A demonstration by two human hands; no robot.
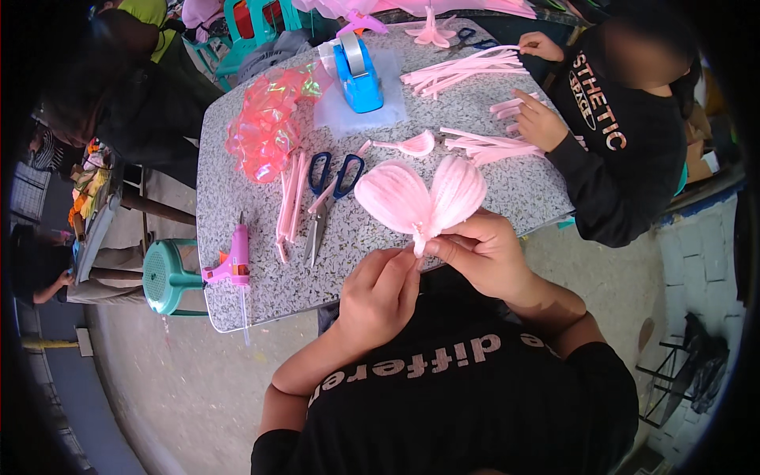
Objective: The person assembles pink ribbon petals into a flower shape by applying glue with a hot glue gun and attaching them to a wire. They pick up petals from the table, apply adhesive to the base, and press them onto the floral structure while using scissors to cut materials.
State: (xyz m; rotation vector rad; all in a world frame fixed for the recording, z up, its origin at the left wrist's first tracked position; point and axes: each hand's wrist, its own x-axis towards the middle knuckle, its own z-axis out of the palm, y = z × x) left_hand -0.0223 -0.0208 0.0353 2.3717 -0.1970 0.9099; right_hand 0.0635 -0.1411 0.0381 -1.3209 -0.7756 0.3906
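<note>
- Left hand (378, 293) and right hand (484, 252) pinch the base of a pink two-petal piece (426, 215) above the speckled table's (273, 299) near edge.
- Upside-down pale lettering (463, 348) crosses the wearer's black shirt (475, 419).
- White print (606, 111) marks a co-worker's black sweatshirt (602, 186).

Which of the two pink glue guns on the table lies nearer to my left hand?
The glue gun at the near left corner of the table, closest to the green stool. The other glue gun lies beyond the blue tape dispenser.
</note>
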